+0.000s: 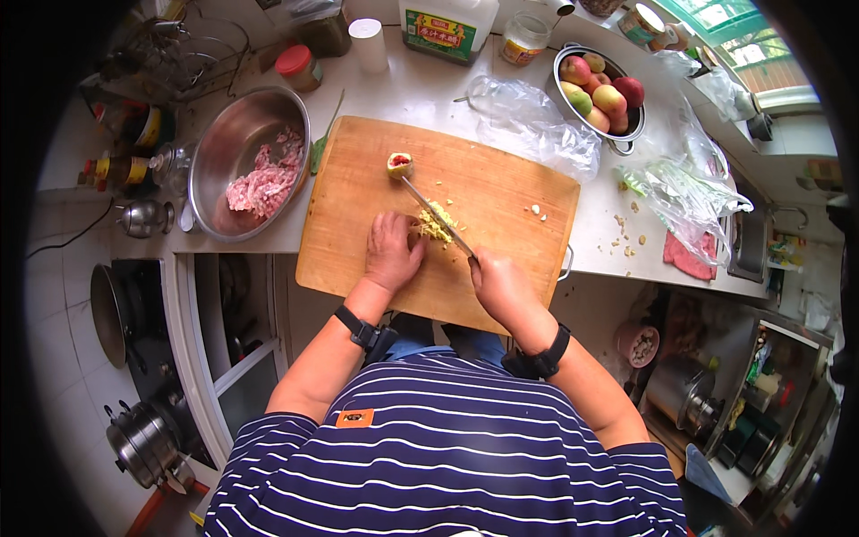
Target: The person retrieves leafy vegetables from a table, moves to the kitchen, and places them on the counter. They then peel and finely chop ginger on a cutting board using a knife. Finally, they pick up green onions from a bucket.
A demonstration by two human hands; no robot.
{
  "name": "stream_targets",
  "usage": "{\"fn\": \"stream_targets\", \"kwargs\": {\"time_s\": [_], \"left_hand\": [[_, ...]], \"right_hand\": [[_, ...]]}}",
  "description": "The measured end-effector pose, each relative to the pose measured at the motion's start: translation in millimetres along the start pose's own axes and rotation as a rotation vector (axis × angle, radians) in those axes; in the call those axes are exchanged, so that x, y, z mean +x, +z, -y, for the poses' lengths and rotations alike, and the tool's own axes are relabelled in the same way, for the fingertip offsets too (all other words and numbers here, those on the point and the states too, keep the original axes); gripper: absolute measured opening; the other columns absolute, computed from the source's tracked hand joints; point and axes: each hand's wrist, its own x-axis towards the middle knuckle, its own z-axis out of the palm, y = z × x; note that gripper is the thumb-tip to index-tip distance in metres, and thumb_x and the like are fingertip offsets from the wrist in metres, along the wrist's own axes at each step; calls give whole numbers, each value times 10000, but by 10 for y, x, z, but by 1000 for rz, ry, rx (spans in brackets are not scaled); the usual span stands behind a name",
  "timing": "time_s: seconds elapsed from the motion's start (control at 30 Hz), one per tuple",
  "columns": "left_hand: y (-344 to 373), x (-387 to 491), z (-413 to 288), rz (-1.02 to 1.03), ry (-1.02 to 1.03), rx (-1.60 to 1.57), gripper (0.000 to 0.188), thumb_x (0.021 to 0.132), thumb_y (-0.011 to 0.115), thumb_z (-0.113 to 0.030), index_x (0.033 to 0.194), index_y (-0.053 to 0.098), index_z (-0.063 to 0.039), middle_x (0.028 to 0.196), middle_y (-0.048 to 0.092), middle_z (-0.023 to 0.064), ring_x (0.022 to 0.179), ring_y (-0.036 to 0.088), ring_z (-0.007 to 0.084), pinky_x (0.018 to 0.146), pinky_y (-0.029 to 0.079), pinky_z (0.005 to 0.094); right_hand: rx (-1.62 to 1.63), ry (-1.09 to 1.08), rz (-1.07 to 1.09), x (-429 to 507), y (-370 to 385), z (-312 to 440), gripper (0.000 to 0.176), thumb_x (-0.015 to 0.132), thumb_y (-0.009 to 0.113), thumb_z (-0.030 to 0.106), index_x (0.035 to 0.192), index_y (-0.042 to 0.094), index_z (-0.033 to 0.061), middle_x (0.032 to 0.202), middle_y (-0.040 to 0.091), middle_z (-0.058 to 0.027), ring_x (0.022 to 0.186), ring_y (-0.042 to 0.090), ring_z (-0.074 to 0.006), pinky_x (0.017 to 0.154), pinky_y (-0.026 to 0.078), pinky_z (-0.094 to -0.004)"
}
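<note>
My right hand (503,285) grips the handle of a kitchen knife (436,213), whose blade slants up and left across the wooden cutting board (517,194). Under and beside the blade lies a pile of finely chopped yellow pieces, apparently ginger (437,228). My left hand (392,248) is on the board at the pile's left side, fingers bent; whether anything is under them is hidden. Just beyond the knife tip stands a small roundish item with a red top (400,165). A few white bits, perhaps garlic (535,209), lie on the board's right part.
Left of the board, a steel bowl (208,141) holds minced meat (265,178). Behind are a red-lidded jar (298,67), a vinegar jug (446,33) and a plastic bag (530,124). A pot of fruit (562,101), another bag (684,194) and a sink (748,235) are rightward.
</note>
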Motion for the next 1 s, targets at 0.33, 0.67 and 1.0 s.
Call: {"fn": "stream_targets", "kwargs": {"time_s": [0.33,0.67,1.0], "left_hand": [[52,-24,66,34,19,-45,209,793,756,-140,944,632,-66,951,603,127,958,555,353,884,458,444],[-215,-135,159,28,-14,-1,327,793,787,-191,1039,624,-51,1014,590,127,1001,536,355,914,448,446],[-123,-256,20,112,-6,-16,333,760,809,-143,1010,619,-29,1000,603,176,977,559,396,876,477,462]], "right_hand": [[-21,-10,19,-18,16,31,194,968,568,165,891,626,-4,832,660,-276,792,645,-478,698,521,-539],[4,-33,43,-21,62,1,193,975,570,169,912,632,-2,830,663,-273,784,642,-479,694,519,-543],[-24,-20,65,-60,45,77,187,977,556,163,920,631,1,809,662,-279,767,646,-482,687,521,-552]]}}
